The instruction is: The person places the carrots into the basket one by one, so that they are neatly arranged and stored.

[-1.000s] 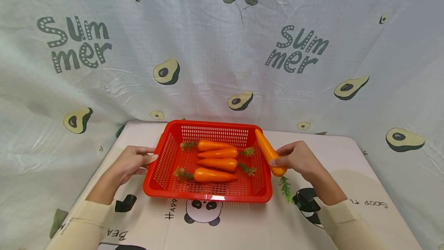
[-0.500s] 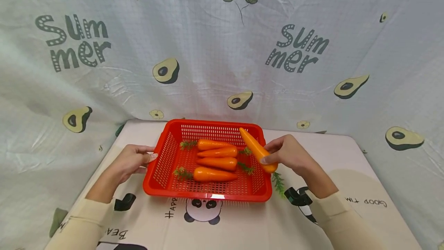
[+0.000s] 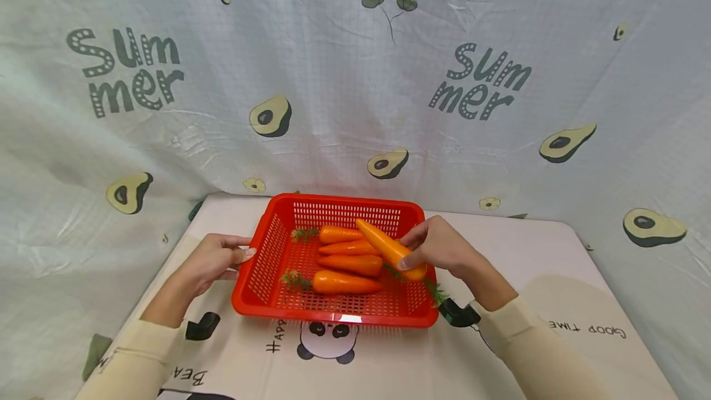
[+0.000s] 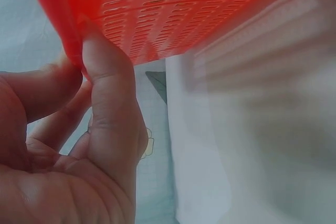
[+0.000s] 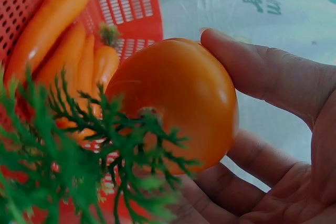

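Observation:
My left hand pinches the left rim of a red plastic basket; the left wrist view shows thumb and fingers on either side of that rim. In my right hand is an orange carrot with a green leafy top, gripped near its thick end. It is tilted over the basket's right part, tip towards the back left. Several other carrots lie crosswise on the basket floor. The right wrist view looks onto the held carrot's blunt end, with its green leaves in front.
The basket stands on a pale table cover printed with pandas and lettering. Behind it hangs a light curtain with avocado prints. A black wrist-camera part juts out by the right wrist, and another by the left.
My right hand has carried the carrot leftwards, from beside the basket's right rim to above the other carrots. The left hand keeps its grip on the rim.

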Demonstrator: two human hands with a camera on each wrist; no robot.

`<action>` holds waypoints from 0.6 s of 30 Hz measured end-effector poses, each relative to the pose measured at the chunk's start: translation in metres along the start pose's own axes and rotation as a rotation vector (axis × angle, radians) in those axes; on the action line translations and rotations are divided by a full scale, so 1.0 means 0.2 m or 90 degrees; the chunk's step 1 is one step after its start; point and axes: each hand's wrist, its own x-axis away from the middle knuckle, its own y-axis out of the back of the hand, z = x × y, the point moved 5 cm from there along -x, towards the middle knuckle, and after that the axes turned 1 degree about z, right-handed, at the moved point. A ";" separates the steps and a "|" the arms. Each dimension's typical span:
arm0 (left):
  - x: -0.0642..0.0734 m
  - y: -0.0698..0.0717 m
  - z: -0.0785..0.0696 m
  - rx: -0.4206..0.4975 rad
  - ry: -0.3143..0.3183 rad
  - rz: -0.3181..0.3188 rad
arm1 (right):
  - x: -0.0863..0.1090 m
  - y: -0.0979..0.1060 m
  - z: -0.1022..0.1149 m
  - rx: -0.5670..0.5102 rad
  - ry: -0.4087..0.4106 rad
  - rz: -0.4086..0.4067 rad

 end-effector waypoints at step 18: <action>-0.01 0.00 0.00 -0.010 -0.002 0.001 | -0.14 -0.15 0.07 0.089 0.035 0.072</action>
